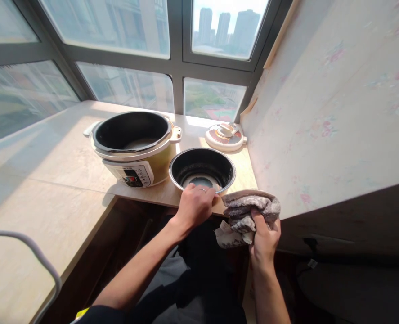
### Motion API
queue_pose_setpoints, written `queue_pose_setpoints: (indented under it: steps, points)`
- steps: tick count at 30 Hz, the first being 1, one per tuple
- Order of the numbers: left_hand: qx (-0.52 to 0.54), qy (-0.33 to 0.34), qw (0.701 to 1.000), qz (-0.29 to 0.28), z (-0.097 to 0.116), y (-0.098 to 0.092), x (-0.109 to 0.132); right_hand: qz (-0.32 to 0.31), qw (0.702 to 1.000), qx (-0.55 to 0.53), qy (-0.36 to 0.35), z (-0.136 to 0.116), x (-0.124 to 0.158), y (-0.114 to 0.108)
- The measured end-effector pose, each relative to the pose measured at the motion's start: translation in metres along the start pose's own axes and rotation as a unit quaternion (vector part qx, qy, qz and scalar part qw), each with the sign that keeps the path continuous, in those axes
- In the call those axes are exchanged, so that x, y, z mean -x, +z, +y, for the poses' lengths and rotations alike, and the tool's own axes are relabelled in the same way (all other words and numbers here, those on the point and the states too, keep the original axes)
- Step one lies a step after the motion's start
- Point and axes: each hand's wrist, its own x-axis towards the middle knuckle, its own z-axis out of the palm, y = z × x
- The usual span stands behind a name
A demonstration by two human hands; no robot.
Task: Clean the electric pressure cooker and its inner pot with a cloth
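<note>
The pale marbled windowsill (51, 157) is occupied by an open electric pressure cooker (135, 155), a black-lined inner pot (202, 167) beside it near the front edge, and a round lid (224, 138) behind the pot.

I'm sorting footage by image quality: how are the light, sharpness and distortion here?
Head view: sky in the upper-right window pane nearly white; head view: sunlit patches and shadow across the pale counter, near-black beneath it; head view: window frames slant, probably wide-angle distortion; head view: folds of the cloth fairly clear, small print on the cooker panel too soft to read.
</note>
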Motion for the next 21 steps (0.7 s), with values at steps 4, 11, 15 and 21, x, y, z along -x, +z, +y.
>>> queue_pose_setpoints:
  steps: [4, 11, 15, 21]
  points:
    - [0.042, -0.008, 0.998, 0.039, -0.007, -0.011, -0.010, -0.090, 0.982, 0.097, -0.136, -0.013, 0.013, 0.012]
    - [0.148, -0.084, 0.980, 0.101, -0.017, -0.016, -0.015, -0.206, 0.863, 0.225, -0.404, -0.033, 0.039, 0.041]
    - [0.194, -0.100, 0.964, 0.152, -0.026, -0.018, -0.010, -0.205, 0.854, 0.215, -0.426, -0.046, 0.027, 0.049]
    - [0.252, -0.137, 0.930, 0.229, -0.031, -0.020, -0.005, -0.220, 0.882, 0.181, -0.376, -0.074, -0.028, 0.055]
